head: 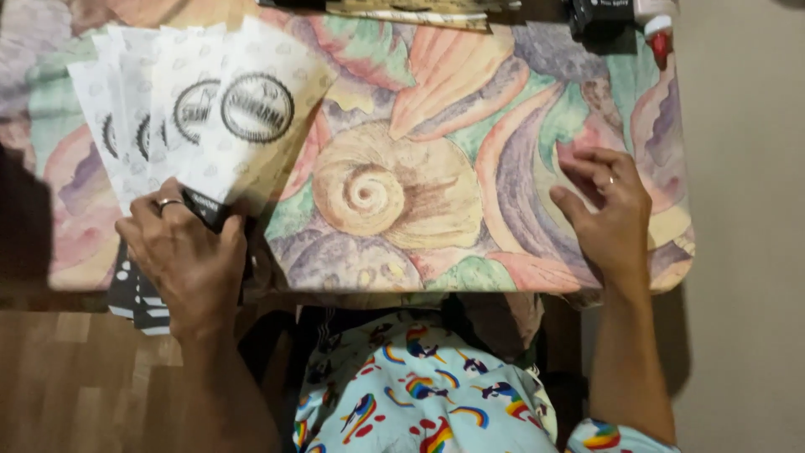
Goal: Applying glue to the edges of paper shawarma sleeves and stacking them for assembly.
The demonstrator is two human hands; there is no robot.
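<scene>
Several fanned paper bags (197,109) sit gripped under the left hand (184,260), while the right hand (612,210) rests flat, holding nothing, on the tablecloth (470,168).

Table (470,252) fills the upper frame; fan of paper bags (193,109) lies on it at 10 o'clock, spreading up and right; left hand (184,260) rests on the fan's lower end at 8 o'clock, at the table's near edge; right hand (608,214) lies flat on the table at 3 o'clock, well apart from the bags; bottle (658,29) stands at the far edge, 1 o'clock; person's lap at 6 o'clock, below the table.
</scene>
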